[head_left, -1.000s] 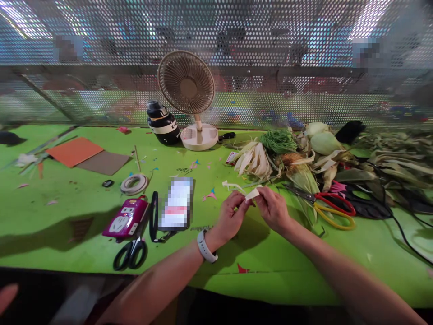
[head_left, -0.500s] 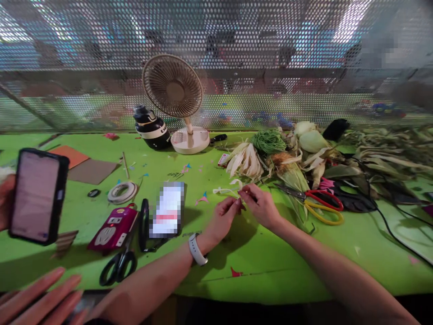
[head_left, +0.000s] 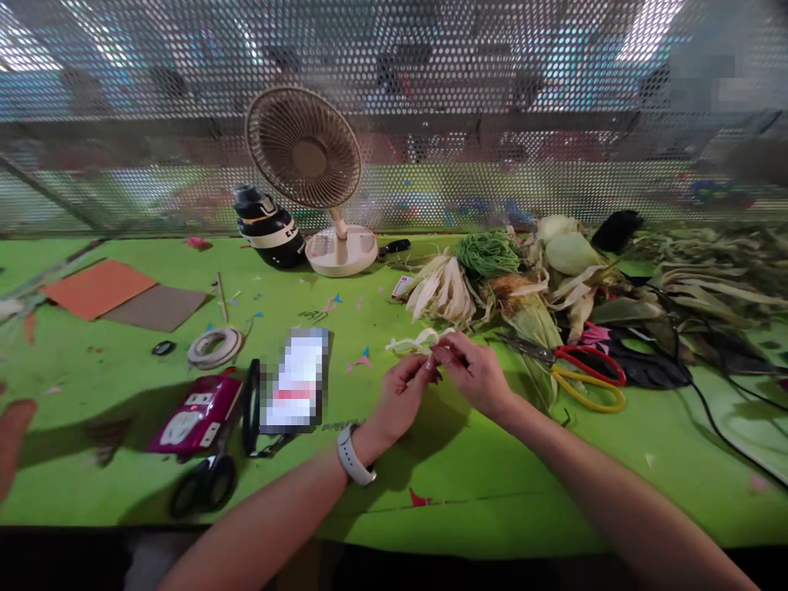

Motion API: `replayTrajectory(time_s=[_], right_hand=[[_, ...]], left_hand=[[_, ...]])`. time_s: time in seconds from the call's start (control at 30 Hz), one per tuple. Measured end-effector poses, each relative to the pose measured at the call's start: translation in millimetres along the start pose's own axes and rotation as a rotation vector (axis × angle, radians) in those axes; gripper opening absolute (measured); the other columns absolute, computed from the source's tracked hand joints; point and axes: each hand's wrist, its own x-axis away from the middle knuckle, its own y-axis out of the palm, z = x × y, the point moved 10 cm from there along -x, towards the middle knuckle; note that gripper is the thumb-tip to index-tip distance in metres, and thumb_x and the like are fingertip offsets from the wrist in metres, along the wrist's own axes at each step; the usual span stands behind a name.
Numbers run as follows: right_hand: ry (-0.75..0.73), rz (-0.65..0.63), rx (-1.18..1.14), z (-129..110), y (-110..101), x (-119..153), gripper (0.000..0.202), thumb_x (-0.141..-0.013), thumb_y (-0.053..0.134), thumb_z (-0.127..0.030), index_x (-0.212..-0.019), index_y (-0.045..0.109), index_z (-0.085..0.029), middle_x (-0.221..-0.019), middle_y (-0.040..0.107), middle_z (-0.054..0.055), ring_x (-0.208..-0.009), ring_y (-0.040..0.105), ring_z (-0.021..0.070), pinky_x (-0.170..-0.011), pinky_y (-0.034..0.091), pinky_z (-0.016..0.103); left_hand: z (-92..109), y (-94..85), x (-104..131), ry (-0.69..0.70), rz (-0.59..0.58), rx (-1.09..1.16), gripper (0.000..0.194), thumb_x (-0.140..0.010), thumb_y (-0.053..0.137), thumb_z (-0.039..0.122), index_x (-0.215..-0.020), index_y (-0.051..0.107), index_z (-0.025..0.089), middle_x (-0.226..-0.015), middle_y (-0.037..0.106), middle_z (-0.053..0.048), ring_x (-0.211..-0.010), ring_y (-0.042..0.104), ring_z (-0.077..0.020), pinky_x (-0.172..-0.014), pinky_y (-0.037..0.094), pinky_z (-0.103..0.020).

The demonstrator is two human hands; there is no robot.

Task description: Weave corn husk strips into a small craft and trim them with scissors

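Observation:
My left hand (head_left: 403,394), with a pale watch band at its wrist, pinches the near end of a thin cream husk strip (head_left: 419,340). Touching it at the fingertips, my right hand (head_left: 474,373) is closed on the same strip. The strip's loose end points left above the green table (head_left: 492,484). Just behind my hands lies a bundle of dried husks (head_left: 444,291). Scissors with red and yellow handles (head_left: 588,379) rest to the right of my right hand. A phone with a lit screen (head_left: 296,382) lies left of my left hand.
A fan (head_left: 341,250) and a black bottle (head_left: 274,234) stand at the back. Green string (head_left: 489,253) and corn husks lie back right. Left are a tape roll (head_left: 214,347), a magenta box (head_left: 197,413) and black scissors (head_left: 204,486). Another person's fingers (head_left: 13,435) show at the left edge.
The other person's hands and held phone have mostly left the view at the left. The view has shifted slightly. My hands stay together on the strip, which lies a little differently.

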Motion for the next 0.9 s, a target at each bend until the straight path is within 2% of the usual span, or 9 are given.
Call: replayTrajectory(time_s=[0.13,0.27,0.43,0.53,0.63,0.73,0.9], right_hand=[[-0.016,0.034,-0.006,-2,0,3,0.015,-0.090,0.051,-0.030,-0.083,0.060,-0.019,-0.063,0.060,-0.002,-0.053,0.054,0.0090,-0.050,0.041,0.017],[-0.140,0.060,0.056,-15,-2,7,0.012,-0.090,0.052,-0.025,-0.085,0.061,-0.019,-0.069,0.064,-0.001,-0.058,0.059,0.0092,-0.055,0.044,0.017],[-0.331,0.096,0.362,-29,-1,12,0.015,-0.091,0.050,-0.022,-0.088,0.064,-0.019,-0.077,0.066,0.004,-0.070,0.061,0.0136,-0.063,0.047,0.022],[-0.411,0.105,0.560,-36,5,16,0.015,-0.092,0.049,-0.019,-0.087,0.063,-0.017,-0.074,0.066,0.006,-0.067,0.060,0.0153,-0.063,0.045,0.025],[-0.411,0.103,0.619,-36,9,16,0.017,-0.093,0.046,-0.019,-0.087,0.062,-0.016,-0.070,0.065,0.005,-0.062,0.058,0.0146,-0.060,0.041,0.025],[-0.338,0.091,0.616,-28,9,15,0.019,-0.094,0.044,-0.022,-0.089,0.062,-0.018,-0.073,0.065,0.005,-0.062,0.057,0.0134,-0.057,0.039,0.023],[-0.341,0.030,0.564,-25,11,18,0.022,-0.092,0.044,-0.021,-0.092,0.066,-0.022,-0.082,0.064,0.006,-0.064,0.056,0.0120,-0.051,0.038,0.021]], left_hand=[[1,-8.2,4,0.010,0.000,-0.066,0.022,-0.086,0.054,0.036,-0.077,0.060,0.017,-0.073,0.057,-0.002,-0.071,0.052,-0.0136,-0.067,0.043,-0.025],[4,-7.7,4,0.016,-0.004,-0.063,0.023,-0.087,0.052,0.035,-0.076,0.058,0.017,-0.070,0.055,-0.001,-0.068,0.050,-0.0128,-0.065,0.041,-0.025],[4,-1.7,3,-0.016,-0.021,-0.049,0.024,-0.087,0.051,0.036,-0.074,0.056,0.016,-0.066,0.053,0.000,-0.062,0.048,-0.0117,-0.060,0.039,-0.025],[8,-0.5,4,-0.011,-0.025,-0.050,0.024,-0.086,0.053,0.037,-0.074,0.057,0.016,-0.066,0.054,0.000,-0.062,0.048,-0.0118,-0.059,0.040,-0.025],[9,0.7,5,-0.014,-0.034,-0.036,0.024,-0.086,0.053,0.038,-0.075,0.057,0.016,-0.067,0.055,0.000,-0.063,0.050,-0.0123,-0.061,0.041,-0.025],[7,1.4,5,-0.016,-0.041,-0.052,0.024,-0.086,0.053,0.038,-0.076,0.058,0.017,-0.067,0.055,-0.001,-0.064,0.050,-0.0125,-0.061,0.042,-0.025],[-6,-0.3,7,-0.083,-0.031,-0.030,0.030,-0.085,0.052,0.044,-0.073,0.056,0.017,-0.066,0.056,-0.001,-0.063,0.051,-0.0131,-0.061,0.043,-0.026]])
